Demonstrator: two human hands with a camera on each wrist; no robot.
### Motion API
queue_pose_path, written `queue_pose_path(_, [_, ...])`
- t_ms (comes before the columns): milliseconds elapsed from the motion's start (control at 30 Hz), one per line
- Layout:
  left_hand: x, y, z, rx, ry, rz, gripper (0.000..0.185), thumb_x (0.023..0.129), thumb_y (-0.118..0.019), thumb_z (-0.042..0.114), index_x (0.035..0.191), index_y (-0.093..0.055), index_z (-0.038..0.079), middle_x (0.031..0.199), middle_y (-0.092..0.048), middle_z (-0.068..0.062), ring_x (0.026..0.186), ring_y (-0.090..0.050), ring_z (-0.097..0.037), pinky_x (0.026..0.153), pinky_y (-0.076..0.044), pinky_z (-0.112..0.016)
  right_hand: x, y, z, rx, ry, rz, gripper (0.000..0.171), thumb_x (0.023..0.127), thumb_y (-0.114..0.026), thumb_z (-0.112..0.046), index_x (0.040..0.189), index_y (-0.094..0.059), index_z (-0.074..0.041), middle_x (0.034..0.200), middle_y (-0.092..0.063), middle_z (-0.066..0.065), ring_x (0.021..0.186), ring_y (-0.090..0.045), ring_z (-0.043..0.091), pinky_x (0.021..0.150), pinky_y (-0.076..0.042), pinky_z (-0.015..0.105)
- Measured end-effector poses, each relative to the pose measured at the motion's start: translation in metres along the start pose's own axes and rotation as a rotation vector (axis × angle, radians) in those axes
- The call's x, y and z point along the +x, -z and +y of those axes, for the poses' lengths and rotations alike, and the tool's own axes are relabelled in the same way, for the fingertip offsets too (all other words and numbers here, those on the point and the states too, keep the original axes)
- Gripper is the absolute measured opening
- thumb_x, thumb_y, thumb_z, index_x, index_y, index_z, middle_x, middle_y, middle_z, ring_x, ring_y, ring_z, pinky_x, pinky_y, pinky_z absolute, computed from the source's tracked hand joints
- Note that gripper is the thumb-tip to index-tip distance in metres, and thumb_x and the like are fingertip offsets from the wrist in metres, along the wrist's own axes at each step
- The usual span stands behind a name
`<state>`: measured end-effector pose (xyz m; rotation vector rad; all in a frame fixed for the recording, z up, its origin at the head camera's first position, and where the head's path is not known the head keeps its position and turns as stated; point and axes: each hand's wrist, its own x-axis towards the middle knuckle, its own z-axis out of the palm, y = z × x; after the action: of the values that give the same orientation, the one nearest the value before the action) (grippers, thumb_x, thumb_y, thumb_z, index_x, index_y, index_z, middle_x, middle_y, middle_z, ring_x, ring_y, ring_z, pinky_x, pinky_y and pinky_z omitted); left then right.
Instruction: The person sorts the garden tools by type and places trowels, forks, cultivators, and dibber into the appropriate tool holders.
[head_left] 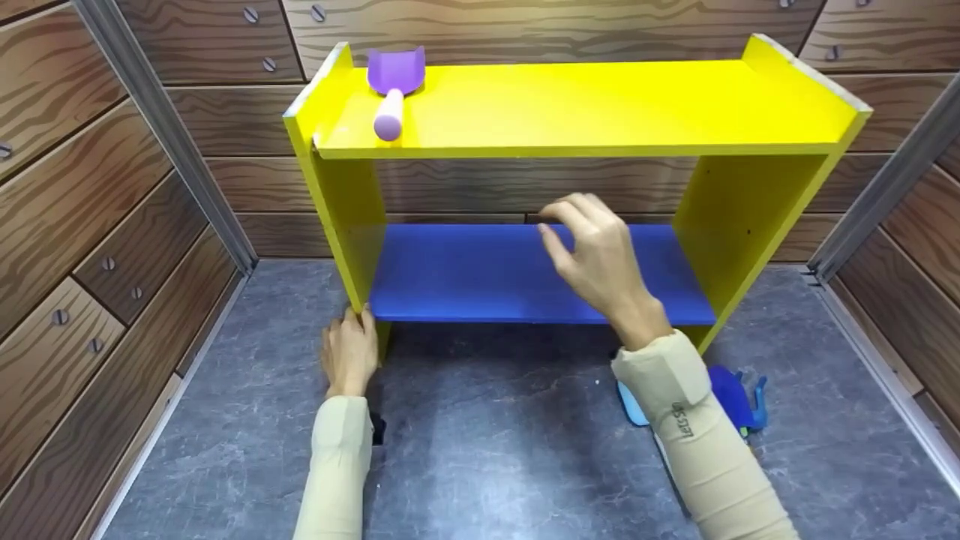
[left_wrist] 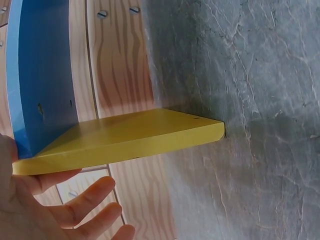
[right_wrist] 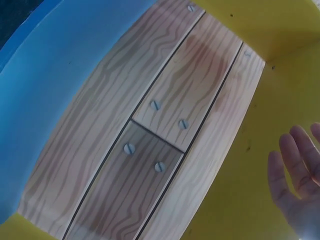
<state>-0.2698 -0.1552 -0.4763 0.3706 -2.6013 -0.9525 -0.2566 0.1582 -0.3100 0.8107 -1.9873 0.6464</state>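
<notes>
A yellow shelf unit (head_left: 585,105) with a blue lower shelf (head_left: 465,277) stands upright on the floor. My left hand (head_left: 351,352) holds the front edge of its left side panel, beside the blue shelf's corner. In the left wrist view, that yellow panel (left_wrist: 130,142) lies between the thumb and the other fingers, the thumb mostly cut off. Raised in front of the unit, my right hand (head_left: 596,251) has loosely bent fingers and holds nothing. On the top board, at its left end, lies a purple toy shovel (head_left: 396,71) with its pale handle toward me.
Blue toy-like items (head_left: 733,397) lie on the grey floor (head_left: 480,450) at right, partly hidden behind the right forearm; their kind is unclear. Wood-patterned walls (head_left: 112,262) surround the unit on the left, back and right.
</notes>
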Motion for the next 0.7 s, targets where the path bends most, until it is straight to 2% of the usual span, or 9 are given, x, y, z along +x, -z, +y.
queue_pose_path(367, [0.0,0.001,-0.001,-0.002,-0.002,-0.014,0.049,0.109,-0.039,0.037,0.121,-0.062,-0.004,0.108,-0.062,-0.031,0.107,-0.055,-0.051,0.092,-0.041,-0.061,-0.018,0.017,0.013,-0.031,-0.069,0.004,0.006,0.087,-0.072,0.004,0.093,-0.071,0.003,0.088,-0.069,0.016,0.084,-0.063,0.033,0.077,-0.052,0.044])
queue_pose_path(700, [0.001,0.002,0.0,-0.002,0.012,-0.026,0.048,0.108,-0.038,0.038,0.119,-0.062,-0.003,0.109,-0.062,-0.031,0.108,-0.055,-0.051,0.092,-0.041,-0.061,-0.049,0.028,0.021,-0.022,-0.131,-0.018,0.004,0.088,-0.071,0.001,0.09,-0.072,0.004,0.088,-0.069,0.015,0.086,-0.065,0.034,0.078,-0.051,0.046])
